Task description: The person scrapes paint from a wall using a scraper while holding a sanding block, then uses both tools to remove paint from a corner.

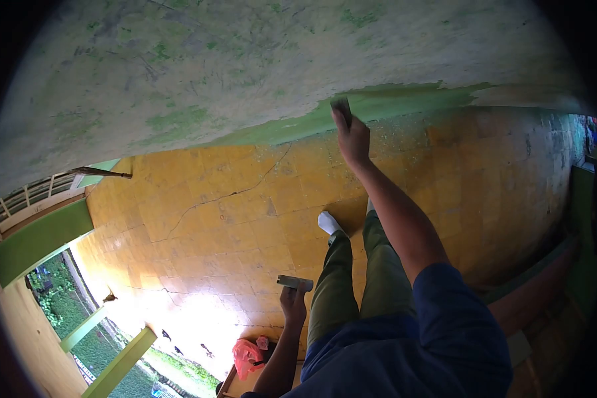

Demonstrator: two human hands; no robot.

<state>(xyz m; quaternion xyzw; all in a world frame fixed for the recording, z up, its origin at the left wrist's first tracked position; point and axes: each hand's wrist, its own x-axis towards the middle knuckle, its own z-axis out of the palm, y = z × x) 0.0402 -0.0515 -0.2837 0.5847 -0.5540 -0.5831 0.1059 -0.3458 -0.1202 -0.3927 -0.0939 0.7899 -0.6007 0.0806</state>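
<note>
My right hand [353, 140] is closed round a dark, flat scraper [341, 106], slightly blurred, whose blade is at the lower part of the wall [232, 79]. There a band of green paint [391, 101] borders a whitish, patchy surface. My left hand [293, 306] is held low near my left leg, away from the wall. It grips a grey, flat-edged tool [294, 283], perhaps another scraper; its handle is hidden by the fingers.
Small pale flakes [404, 142] lie on the cracked yellow tile floor [245, 212] along the wall. A broom [103, 172] leans at the left. A pink plastic bag [247, 356] sits behind my left arm. A reddish-brown bench-like piece [537, 285] stands at the right.
</note>
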